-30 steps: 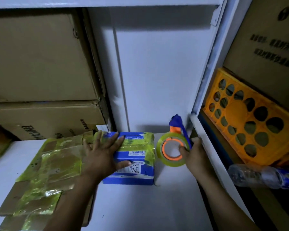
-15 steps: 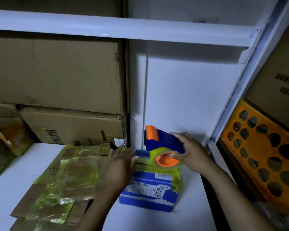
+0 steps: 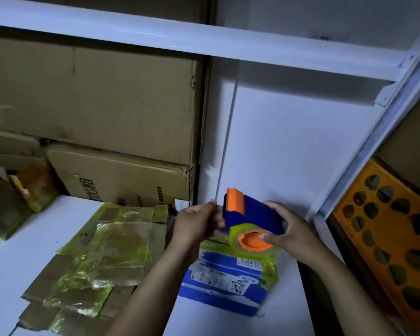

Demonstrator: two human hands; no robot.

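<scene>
Flattened cardboard is laid on the white shelf at the left. The left hand is set against the orange nose of the tape dispenser; whether tape is pinched cannot be told. The dispenser is held above the blue parcel, gripped by the right hand. Should the tape end be pulled askew, the strip could be folded onto itself.

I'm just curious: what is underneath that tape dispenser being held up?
A blue box lies on the white shelf below the tape dispenser, which the right hand holds. Yellow-green tape shows on the box. The roll and hands cover the box's far edge.
</scene>
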